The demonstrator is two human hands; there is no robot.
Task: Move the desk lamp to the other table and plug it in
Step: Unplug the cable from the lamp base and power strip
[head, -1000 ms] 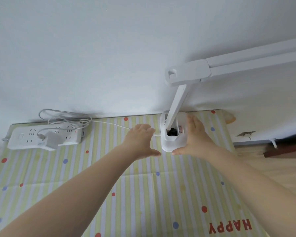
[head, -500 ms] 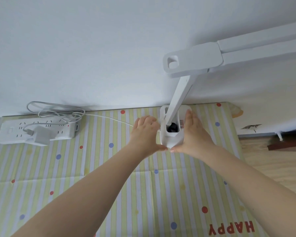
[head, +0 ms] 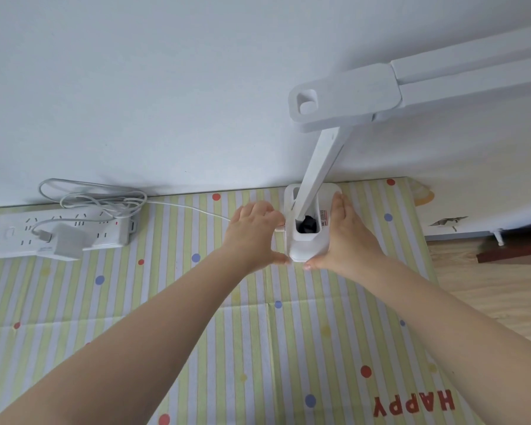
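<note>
Held between left hand [head: 252, 234] and right hand [head: 348, 237]: white desk lamp [head: 307, 237] base, on striped tabletop [head: 196, 317] (grip pressed against both sides).

One lamp [head: 307, 240], one power strip [head: 105, 228].

My right hand [head: 347, 237] covers the right side of the lamp base [head: 304, 250], so I cannot see whether my palm presses flat there. My left hand [head: 252, 234] hides where the white cable [head: 190, 208] meets the base. The lamp head [head: 442, 84] runs off the right edge. The small label [head: 324, 218] on the base is too tiny to read. The power strip [head: 56, 233] is cut by the left edge, and the adapter [head: 66, 242] hides its sockets
</note>
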